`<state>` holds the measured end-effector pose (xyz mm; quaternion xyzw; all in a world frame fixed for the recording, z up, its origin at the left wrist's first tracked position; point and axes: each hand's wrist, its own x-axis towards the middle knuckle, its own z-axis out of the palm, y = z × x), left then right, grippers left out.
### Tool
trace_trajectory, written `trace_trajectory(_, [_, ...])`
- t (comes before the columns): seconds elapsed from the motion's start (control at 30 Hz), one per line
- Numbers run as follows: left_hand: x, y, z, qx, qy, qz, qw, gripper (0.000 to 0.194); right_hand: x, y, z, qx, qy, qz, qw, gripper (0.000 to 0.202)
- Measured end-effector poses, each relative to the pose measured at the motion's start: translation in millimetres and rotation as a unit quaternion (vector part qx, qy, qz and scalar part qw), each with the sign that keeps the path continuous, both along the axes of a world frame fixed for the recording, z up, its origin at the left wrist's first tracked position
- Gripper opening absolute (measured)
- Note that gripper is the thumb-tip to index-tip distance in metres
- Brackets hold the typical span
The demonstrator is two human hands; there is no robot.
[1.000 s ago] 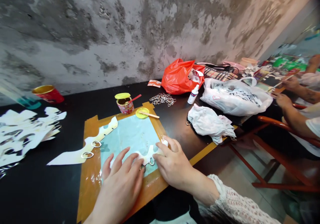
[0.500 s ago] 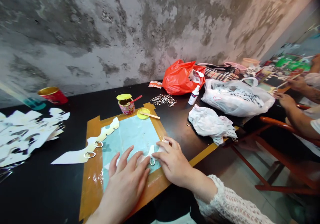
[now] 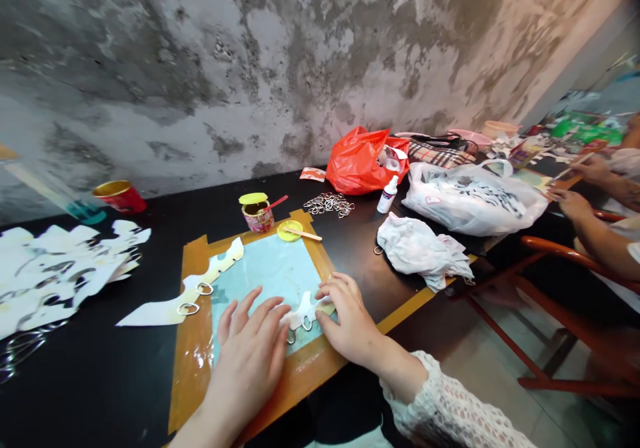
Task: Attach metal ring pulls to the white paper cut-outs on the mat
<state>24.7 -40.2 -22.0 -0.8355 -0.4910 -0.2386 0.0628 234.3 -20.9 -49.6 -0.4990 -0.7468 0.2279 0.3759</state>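
Observation:
A white cut-out strip (image 3: 301,313) with curved notches lies on the pale blue sheet (image 3: 270,268). Metal rings sit at its near edge, one of them a ring (image 3: 307,323) inside a notch. Over the strip's left part rests my left hand (image 3: 253,341), fingers spread, hiding that end. At the other end, my right hand (image 3: 347,318) has its thumb and fingers apart, the tips touching or just above the strip. A second white strip (image 3: 187,297) lies along the sheet's left side, carrying two rings.
Brown tape (image 3: 193,341) borders the sheet. Behind it stand an open tin (image 3: 259,216) and a yellow lid (image 3: 290,231) with a wooden stick. Loose rings (image 3: 330,204), a spray bottle (image 3: 387,196), a cloth (image 3: 423,248) and bags lie rightward. White cut-outs (image 3: 60,275) are piled left. A co-worker's hands (image 3: 575,201) show far right.
My right fingers have drawn back from the middle of the strip, and more of it and its rings now show. The view has shifted slightly.

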Motion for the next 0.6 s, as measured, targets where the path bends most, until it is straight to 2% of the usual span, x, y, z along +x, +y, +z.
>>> trace_trajectory(0.2, [-27, 3, 6.8, 0.020, -0.031, 0.055, 0.998, 0.024, -5, 1, 1.9, -0.020, -0.032, -0.003, 0.999, 0.029])
trace_trajectory(0.4, [-49, -6, 5.9, -0.001, -0.032, 0.075, 0.997, 0.028, -5, 1, 1.5, -0.018, -0.025, -0.011, 0.999, 0.028])
trace_trajectory(0.5, [-51, -10, 6.6, 0.007, -0.033, 0.075, 0.997, 0.026, -6, 1, 1.7, -0.020, -0.030, -0.011, 0.999, 0.029])
trace_trajectory(0.6, [-42, -15, 7.0, 0.016, -0.033, 0.045, 0.998, 0.024, -7, 1, 3.0, -0.027, -0.040, -0.011, 0.999, 0.029])
